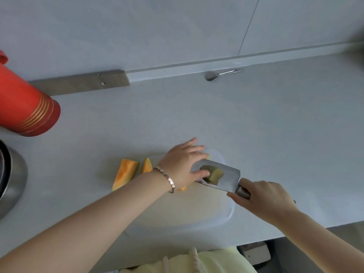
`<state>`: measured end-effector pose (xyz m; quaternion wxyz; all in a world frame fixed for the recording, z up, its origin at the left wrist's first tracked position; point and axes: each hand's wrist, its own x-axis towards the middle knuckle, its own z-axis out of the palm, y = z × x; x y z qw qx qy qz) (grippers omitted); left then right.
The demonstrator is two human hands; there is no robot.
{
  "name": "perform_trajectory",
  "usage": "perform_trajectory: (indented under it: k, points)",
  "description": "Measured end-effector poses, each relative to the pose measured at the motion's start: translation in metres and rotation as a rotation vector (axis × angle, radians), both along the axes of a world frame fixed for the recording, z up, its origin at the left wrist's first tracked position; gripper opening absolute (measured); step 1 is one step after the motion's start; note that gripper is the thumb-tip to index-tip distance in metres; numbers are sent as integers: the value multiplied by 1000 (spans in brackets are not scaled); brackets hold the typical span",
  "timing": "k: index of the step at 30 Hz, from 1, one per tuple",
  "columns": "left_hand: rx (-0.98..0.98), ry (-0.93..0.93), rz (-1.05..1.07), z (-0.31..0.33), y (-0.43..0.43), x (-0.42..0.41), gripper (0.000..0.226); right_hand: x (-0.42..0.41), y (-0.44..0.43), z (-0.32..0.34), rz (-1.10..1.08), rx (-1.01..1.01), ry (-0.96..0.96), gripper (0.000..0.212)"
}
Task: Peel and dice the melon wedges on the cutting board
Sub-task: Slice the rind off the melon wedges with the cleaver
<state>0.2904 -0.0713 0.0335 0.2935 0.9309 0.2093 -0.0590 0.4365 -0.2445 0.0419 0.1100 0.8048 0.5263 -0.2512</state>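
peeling step, as i read it. left hand (185,164) is spread over a wedge (183,188) at the far side of the board (197,205), fingers fairly straight, pressing it down; most of that wedge is hidden under the palm, only an orange tip shows near the wrist. right hand (264,196) is wrapped tight round the handle of the knife (228,176), whose blade lies almost flat, with a piece of green rind (211,173) resting on top of it. the left thumb sits right at the blade beside the rind, and that's what i'd watch. to do this well, i'd hold the blade low and level, follow the curve just under the green so little orange is lost, and draw it in short strokes away from the pressing fingers. thumb should lift clear before any push. the flesh looks wet and likely slippery, so firm downward pressure, not a sideways shove. two spare wedges (126,173) lie just left of the hand at the board's left end, rind not yet off as far as i can tell. nothing diced yet. a red flask (25,107), a metal bowl (13,180) and a spoon (211,75) sit well apart on the surface (256,125).
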Motion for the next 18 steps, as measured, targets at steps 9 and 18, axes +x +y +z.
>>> perform_trajectory:
  k: [9,18]
  points:
    - [-5,420,-238,-24,-2,45,106,20,-5,-6,76,23,-34,40]
    - [69,477,-299,-44,-20,70,63,31,-19,-11,63,-22,-47,45]
